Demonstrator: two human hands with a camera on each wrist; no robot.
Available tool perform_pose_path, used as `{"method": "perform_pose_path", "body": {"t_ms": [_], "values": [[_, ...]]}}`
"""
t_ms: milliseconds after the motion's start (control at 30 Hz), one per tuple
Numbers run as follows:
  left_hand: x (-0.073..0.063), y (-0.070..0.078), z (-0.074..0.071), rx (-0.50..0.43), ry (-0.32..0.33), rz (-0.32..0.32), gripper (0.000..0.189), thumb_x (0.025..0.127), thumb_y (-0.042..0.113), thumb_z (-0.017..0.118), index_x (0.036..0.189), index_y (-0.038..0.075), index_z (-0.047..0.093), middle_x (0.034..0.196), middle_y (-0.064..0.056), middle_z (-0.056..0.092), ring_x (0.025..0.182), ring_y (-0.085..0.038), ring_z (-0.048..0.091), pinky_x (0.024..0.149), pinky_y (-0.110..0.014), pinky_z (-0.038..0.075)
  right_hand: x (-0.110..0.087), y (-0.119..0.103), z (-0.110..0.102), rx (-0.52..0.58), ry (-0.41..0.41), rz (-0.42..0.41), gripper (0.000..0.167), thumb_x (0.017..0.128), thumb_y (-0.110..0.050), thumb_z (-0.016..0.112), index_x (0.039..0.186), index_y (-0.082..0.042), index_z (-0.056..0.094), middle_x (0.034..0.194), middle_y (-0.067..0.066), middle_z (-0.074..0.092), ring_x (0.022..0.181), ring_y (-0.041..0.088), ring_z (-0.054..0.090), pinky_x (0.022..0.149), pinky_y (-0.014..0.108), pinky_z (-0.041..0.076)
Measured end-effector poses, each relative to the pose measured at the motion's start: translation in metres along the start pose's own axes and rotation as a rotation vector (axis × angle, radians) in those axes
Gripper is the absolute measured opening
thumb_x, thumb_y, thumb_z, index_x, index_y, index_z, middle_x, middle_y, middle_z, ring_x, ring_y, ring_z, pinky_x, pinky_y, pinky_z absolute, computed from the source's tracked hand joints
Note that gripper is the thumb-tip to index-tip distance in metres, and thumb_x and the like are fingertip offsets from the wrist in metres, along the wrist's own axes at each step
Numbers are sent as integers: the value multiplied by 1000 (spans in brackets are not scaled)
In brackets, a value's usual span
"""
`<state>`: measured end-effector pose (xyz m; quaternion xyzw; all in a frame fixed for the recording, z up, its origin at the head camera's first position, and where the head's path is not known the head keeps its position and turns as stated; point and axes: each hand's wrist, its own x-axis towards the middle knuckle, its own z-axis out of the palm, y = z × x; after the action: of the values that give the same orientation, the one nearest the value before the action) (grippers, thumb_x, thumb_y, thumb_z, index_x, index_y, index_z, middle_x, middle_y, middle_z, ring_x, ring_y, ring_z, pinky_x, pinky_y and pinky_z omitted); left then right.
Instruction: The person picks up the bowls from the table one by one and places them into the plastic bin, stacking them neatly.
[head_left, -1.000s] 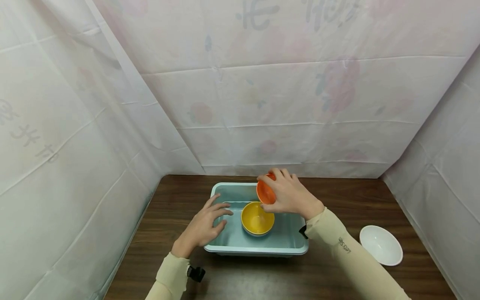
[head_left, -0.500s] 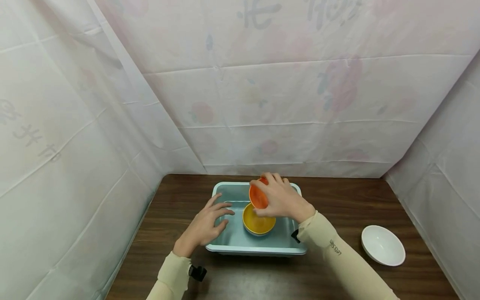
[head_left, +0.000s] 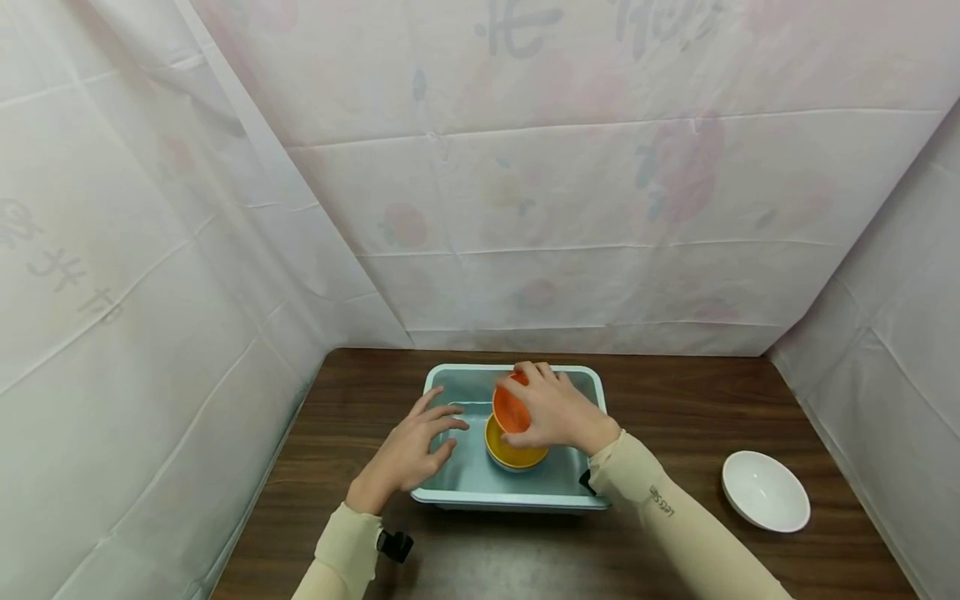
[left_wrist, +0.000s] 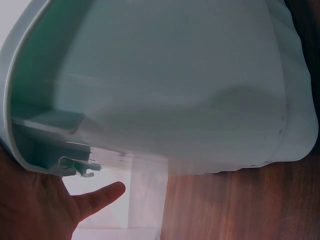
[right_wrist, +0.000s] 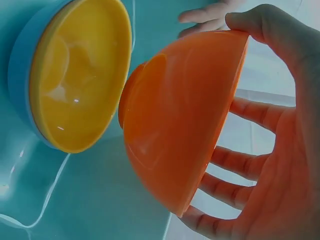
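Observation:
An orange bowl (right_wrist: 175, 110) is gripped at its rim by my right hand (head_left: 557, 410), thumb on one side and fingers on the other. It hangs tilted just above a yellow bowl (head_left: 512, 452). In the right wrist view the yellow bowl sits inside a blue bowl (right_wrist: 22, 70). Both stand in the light blue basin (head_left: 465, 500). My left hand (head_left: 408, 450) is at the basin's left side, fingers spread and holding nothing. In the left wrist view, the basin's outer wall (left_wrist: 200, 75) fills most of the frame, and the thumb points away from the rim.
A white bowl (head_left: 765, 492) stands on the dark wooden table (head_left: 675, 392) to the right of the basin. Pale printed sheets (head_left: 570, 192) hang behind the table and along both its sides.
My right hand has brought the orange bowl leftward and down, closer over the yellow bowl. My left hand has stayed nearly still.

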<state>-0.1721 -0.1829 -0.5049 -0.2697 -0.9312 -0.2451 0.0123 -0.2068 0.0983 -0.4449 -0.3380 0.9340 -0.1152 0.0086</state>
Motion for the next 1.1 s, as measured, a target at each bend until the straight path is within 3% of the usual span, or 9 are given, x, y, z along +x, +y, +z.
{"method": "perform_pose_path", "body": {"t_ms": [367,600,833,1100], "values": [[0,0,0,9,6,4,25,102,28,63,123,23,75,146,-1,61,157,-28,25,119,-60,36,6,1,9,6,-74,-17,80,85,-61,73,151,-23,51,149,17,47,129,37,50,97,61,51],[-1,2,-1,20,3,13,24,101,27,65,123,26,74,145,1,62,150,-30,37,115,-59,42,8,2,17,-3,-114,-3,79,84,-61,73,150,-24,52,150,15,47,128,33,49,99,60,51],[0,3,-2,35,10,59,23,99,24,68,121,24,76,136,5,67,136,-27,52,111,-51,47,8,3,22,29,-137,9,79,84,-58,75,150,-24,52,151,15,45,127,34,49,100,63,50],[0,3,-1,33,17,49,21,100,24,66,117,21,78,126,6,71,134,-25,52,109,-51,49,9,5,28,23,-172,16,78,84,-58,76,150,-24,53,152,16,44,128,35,48,99,59,51]]}}
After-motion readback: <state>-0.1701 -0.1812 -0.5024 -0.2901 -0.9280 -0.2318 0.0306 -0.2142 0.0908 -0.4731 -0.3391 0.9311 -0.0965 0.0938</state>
